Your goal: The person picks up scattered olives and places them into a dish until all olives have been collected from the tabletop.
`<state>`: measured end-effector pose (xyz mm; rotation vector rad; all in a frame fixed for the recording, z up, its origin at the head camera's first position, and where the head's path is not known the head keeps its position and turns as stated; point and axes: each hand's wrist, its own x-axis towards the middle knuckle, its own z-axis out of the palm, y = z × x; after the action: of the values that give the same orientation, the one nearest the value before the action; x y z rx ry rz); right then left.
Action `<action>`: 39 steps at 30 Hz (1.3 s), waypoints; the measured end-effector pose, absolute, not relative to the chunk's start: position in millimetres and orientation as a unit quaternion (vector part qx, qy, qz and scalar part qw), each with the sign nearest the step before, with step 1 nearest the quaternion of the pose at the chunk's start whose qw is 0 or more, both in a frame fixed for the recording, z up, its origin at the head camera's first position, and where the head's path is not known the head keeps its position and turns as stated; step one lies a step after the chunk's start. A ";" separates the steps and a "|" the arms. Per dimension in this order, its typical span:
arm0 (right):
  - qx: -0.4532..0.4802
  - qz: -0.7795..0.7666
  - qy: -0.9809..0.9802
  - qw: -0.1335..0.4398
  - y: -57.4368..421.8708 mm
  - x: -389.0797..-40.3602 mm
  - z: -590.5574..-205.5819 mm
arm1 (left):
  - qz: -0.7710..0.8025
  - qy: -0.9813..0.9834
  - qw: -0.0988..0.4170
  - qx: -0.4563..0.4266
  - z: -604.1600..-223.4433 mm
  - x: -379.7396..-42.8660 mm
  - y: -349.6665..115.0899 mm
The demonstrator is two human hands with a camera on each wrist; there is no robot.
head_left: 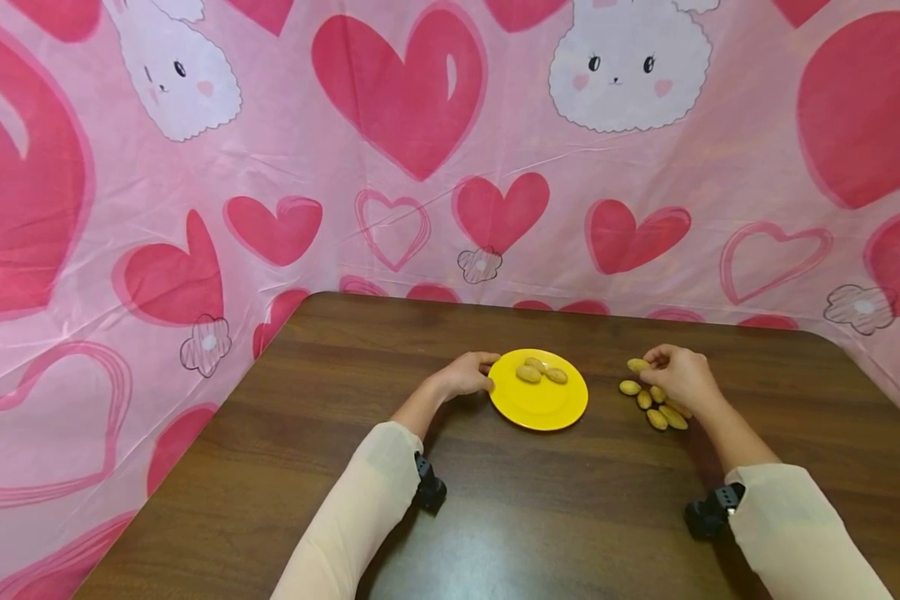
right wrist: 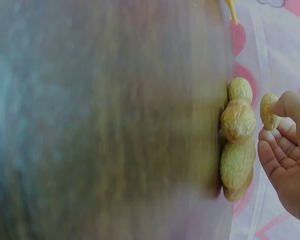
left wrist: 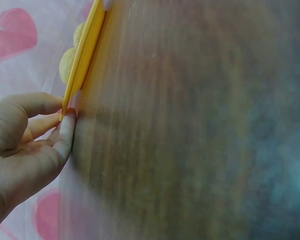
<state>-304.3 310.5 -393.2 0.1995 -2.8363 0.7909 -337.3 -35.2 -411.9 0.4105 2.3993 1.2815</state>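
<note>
My left hand (head_left: pixel 465 375) grips the left rim of a round yellow plate (head_left: pixel 536 412). In the left wrist view the thumb and fingers (left wrist: pixel 42 103) pinch the plate's edge from both faces. Three small wrinkled, yellow-brown oval pieces (head_left: pixel 528 373) lie together toward the plate's far side. To the right of the plate, my right hand (head_left: pixel 682 377) pinches another oval piece (right wrist: pixel 269 112) between thumb and fingertips, held up over the far side of a loose group of similar pieces (head_left: pixel 672 417). The hand hides part of that group.
Both hands work over a brown wood-grain table (head_left: pixel 307 417). A pink cloth (head_left: pixel 420 225) printed with hearts and white rabbit faces hangs behind and to the sides. Black wrist cameras (head_left: pixel 708 512) sit at both beige sleeve cuffs.
</note>
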 end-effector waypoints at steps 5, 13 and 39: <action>0.073 0.279 -0.952 0.101 302.2 -304.0 -391.5 | 0.460 0.853 0.196 0.147 -412.2 -336.7 -34.7; 0.087 0.291 -0.950 0.076 290.1 -305.7 -389.2 | 0.465 0.850 0.203 0.141 -410.6 -334.8 -35.5; 0.154 0.287 -0.945 0.033 220.0 -308.6 -394.0 | 0.463 0.849 0.206 0.148 -409.4 -333.9 -37.0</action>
<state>-308.6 220.0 -394.0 0.4738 -2.9071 0.8846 -333.9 -37.0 -409.4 0.4131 2.3667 1.2893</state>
